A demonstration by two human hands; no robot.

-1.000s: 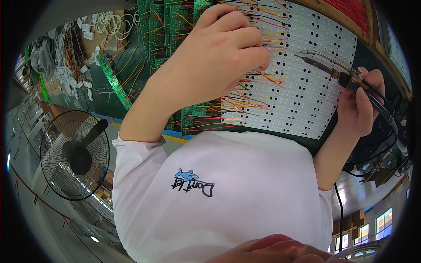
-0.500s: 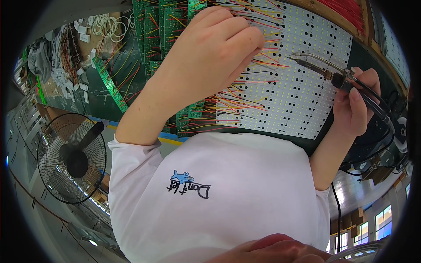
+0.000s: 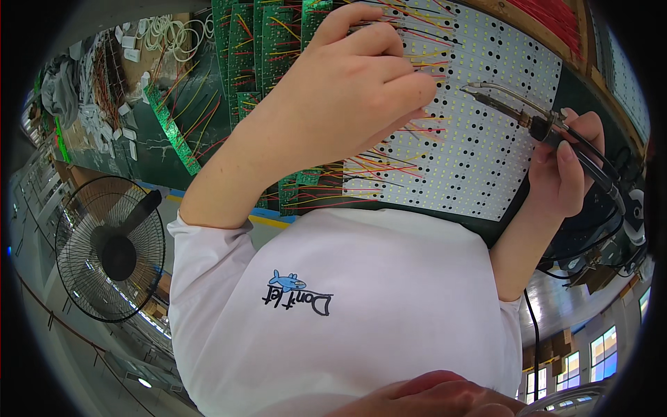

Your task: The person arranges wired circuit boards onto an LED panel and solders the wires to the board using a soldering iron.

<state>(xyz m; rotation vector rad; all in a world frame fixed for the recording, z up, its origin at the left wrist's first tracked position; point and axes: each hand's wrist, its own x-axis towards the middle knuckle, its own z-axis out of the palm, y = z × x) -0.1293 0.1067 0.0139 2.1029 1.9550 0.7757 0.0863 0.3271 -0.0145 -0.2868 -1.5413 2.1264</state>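
My left hand (image 3: 361,90) is bent over the left part of a white LED panel (image 3: 479,153), its fingers curled inward and the fingertips mostly hidden. Thin red, yellow and black wires (image 3: 382,167) fan out beneath and beside it, some of them blurred by the fingertips. They run from green circuit boards (image 3: 281,42) lined up along the panel's left side. On the right, my right hand (image 3: 563,167) grips a soldering iron (image 3: 538,128) with a thin metal tube curving alongside its shaft. The iron's tip hovers over the panel, pointing left, apart from the left hand.
A single green board strip (image 3: 170,128) with wires lies to the left on the dark green table. Beyond it are white connectors (image 3: 128,135) and coiled white cable (image 3: 174,42). A black fan (image 3: 111,250) stands at left. Red wires (image 3: 545,21) fill a wooden tray at the far right.
My left hand has shifted slightly right across the wires, its fingers turning down toward the panel. The right hand and soldering iron have hardly moved.
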